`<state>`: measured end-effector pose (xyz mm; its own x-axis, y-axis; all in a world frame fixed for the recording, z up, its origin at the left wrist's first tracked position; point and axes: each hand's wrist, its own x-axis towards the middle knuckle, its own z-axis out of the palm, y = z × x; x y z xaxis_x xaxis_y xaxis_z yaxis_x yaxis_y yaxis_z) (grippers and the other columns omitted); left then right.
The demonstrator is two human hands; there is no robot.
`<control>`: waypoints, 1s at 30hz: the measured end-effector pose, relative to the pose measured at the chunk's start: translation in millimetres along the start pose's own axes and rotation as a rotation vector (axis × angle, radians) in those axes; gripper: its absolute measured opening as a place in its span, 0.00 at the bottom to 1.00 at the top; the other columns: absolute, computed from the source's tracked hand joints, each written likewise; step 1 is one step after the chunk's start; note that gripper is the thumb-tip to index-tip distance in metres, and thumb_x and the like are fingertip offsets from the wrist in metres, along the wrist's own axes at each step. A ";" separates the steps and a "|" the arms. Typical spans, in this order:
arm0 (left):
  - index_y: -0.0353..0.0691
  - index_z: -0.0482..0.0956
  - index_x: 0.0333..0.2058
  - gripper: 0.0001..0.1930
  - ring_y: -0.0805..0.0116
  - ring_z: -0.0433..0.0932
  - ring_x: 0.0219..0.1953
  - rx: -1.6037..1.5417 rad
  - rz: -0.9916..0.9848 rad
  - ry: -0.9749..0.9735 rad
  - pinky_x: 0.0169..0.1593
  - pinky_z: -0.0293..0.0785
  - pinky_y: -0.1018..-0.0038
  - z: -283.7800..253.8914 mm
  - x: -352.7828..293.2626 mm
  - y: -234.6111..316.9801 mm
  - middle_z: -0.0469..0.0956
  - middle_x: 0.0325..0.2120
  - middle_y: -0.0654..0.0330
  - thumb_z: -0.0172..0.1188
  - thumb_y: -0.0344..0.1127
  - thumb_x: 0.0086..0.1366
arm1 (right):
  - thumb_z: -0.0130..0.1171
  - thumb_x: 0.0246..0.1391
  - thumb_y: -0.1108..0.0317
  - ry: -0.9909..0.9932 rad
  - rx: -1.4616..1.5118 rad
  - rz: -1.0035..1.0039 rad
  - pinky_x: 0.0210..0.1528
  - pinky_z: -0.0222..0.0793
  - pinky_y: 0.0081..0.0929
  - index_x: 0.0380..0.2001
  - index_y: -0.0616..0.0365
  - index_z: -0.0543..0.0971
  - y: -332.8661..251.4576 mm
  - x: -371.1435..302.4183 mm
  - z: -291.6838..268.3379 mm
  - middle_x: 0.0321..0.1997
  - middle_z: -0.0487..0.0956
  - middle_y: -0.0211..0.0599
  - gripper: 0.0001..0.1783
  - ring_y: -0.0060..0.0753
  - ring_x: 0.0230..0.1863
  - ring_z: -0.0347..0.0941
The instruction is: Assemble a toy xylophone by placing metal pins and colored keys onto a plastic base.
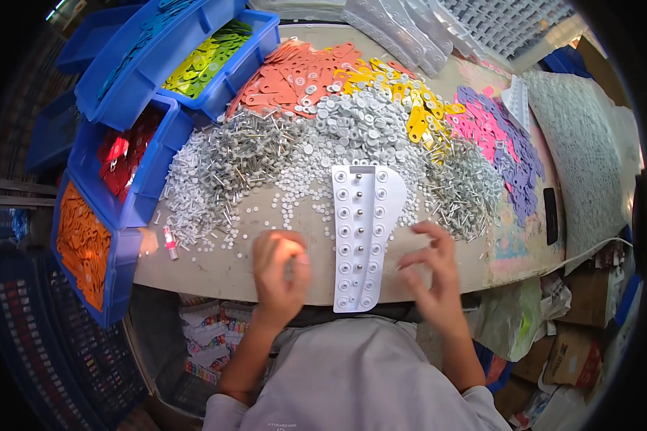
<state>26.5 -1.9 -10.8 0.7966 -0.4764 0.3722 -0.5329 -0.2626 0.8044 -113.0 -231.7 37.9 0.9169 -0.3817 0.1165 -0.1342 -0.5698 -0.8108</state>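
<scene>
A white plastic tray [361, 244] with round sockets along both sides lies near the table's front edge. Small metal pins [359, 230] stand in a row down its middle channel. To the left of the tray, my left hand [280, 271] hovers with its fingers curled closed; whatever they hold, if anything, is hidden. On the tray's other side is my right hand [437, 276], apart from it, fingers spread and nothing visible in them. Beyond the tray are heaps of white round caps [366, 126], metal pins [255, 147] and more pins [464, 190] at the right.
Flat coral pieces [291, 75], yellow pieces [417, 118] and purple pieces [521, 176] lie in piles at the back and right. Blue bins [138, 215] with coloured pieces line the left. A small pink-and-white tube [170, 244] and a dark flat object [551, 215] rest on the table [216, 276].
</scene>
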 end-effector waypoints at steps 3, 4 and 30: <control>0.37 0.74 0.32 0.06 0.56 0.75 0.38 0.007 -0.115 0.074 0.49 0.69 0.61 -15.1 -6.7 -19.1 0.77 0.32 0.55 0.63 0.28 0.65 | 0.68 0.53 0.73 -0.226 0.045 -0.017 0.77 0.48 0.51 0.35 0.55 0.85 -9.1 -6.6 13.7 0.71 0.68 0.47 0.05 0.55 0.75 0.57; 0.36 0.73 0.32 0.06 0.61 0.73 0.37 0.033 -0.135 0.110 0.47 0.68 0.66 -20.2 -9.4 -22.0 0.76 0.31 0.57 0.60 0.28 0.68 | 0.68 0.53 0.73 -0.290 0.034 -0.017 0.79 0.45 0.51 0.35 0.53 0.86 -9.2 -8.0 17.4 0.73 0.66 0.47 0.06 0.56 0.78 0.53; 0.42 0.85 0.34 0.03 0.57 0.76 0.46 0.726 -0.185 0.128 0.55 0.66 0.58 -84.0 3.2 -65.4 0.77 0.37 0.60 0.69 0.31 0.61 | 0.67 0.53 0.77 0.030 -0.228 -0.080 0.67 0.60 0.45 0.44 0.59 0.81 -2.3 -12.0 31.2 0.60 0.76 0.45 0.14 0.52 0.64 0.67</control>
<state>88.0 84.2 -23.3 0.8945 -0.2814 0.3475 -0.4063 -0.8360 0.3689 -111.9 -203.0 20.4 0.9168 -0.3483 0.1954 -0.1459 -0.7476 -0.6479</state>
